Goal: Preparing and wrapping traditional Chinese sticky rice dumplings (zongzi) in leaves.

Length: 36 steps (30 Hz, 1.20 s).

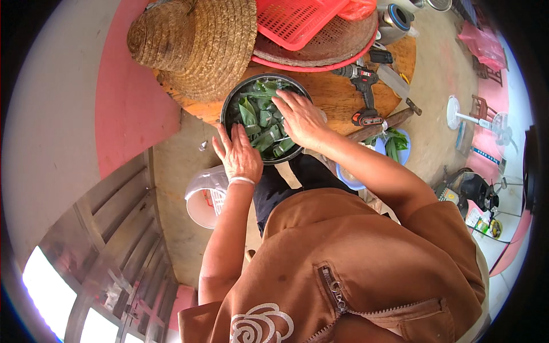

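A round dark pot [227, 98] sits at the near edge of the wooden table, in front of my body. Folded green leaf parcels [249, 111] fill it, with a wet sheen among them. My left hand [240, 155] rests over the pot's near left rim, fingers spread and holding nothing I can see. From the right, my right hand [301, 121] reaches across the rim. Its fingers are stretched out over the leaves, and the fingertips lie on or just above them; which of the two I cannot tell.
A straw hat [189, 48] and a red plastic basket [294, 23] on a woven tray [337, 43] lie beyond the pot. To the right are a cordless drill [364, 91] and a cleaver [394, 82]. Below stand a lined bin [205, 200] and a basin with leaves [405, 153].
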{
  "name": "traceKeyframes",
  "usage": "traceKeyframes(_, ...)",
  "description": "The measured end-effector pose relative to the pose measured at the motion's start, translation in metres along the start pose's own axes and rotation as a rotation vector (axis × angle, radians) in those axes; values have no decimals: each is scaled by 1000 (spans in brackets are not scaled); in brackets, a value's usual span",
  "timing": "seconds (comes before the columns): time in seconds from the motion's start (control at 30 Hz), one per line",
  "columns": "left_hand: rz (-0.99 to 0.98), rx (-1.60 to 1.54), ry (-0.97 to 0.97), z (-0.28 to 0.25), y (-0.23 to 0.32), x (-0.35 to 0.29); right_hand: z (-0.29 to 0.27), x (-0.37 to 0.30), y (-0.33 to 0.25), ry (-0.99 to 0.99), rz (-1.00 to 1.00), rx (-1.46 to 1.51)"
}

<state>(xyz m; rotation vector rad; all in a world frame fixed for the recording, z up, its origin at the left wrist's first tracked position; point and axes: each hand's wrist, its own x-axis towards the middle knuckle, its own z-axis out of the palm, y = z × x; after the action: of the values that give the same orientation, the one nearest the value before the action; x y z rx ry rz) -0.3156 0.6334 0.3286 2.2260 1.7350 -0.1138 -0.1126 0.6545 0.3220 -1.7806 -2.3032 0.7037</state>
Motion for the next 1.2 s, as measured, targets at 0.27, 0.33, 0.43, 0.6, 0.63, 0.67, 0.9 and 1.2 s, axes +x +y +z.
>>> traceKeyframes(0.27,48,76,-9,1,9,11,15,-13,-16,-8,-46,-54)
traceKeyframes(0.33,30,48,-7,-3,5,9,7,-10,-14,-26,-29,-14)
traceKeyframes(0.43,7,40,-8,-2,1,-1,4,-5,-7,54,-25,40)
traceKeyframes(0.6,111,64,15,-1,-18,5,7,7,2,31,9,-28)
traceKeyframes(0.63,134,54,61,1,-24,8,4,8,3,3,22,15)
traceKeyframes(0.67,155,130,187,-2,-22,12,3,5,5,-1,31,14)
traceKeyframes(0.9,355,259,20,-1,-39,54,8,-11,5,4,67,17)
traceKeyframes(1.2,300,337,73,-9,-13,96,17,13,16,59,-26,-126)
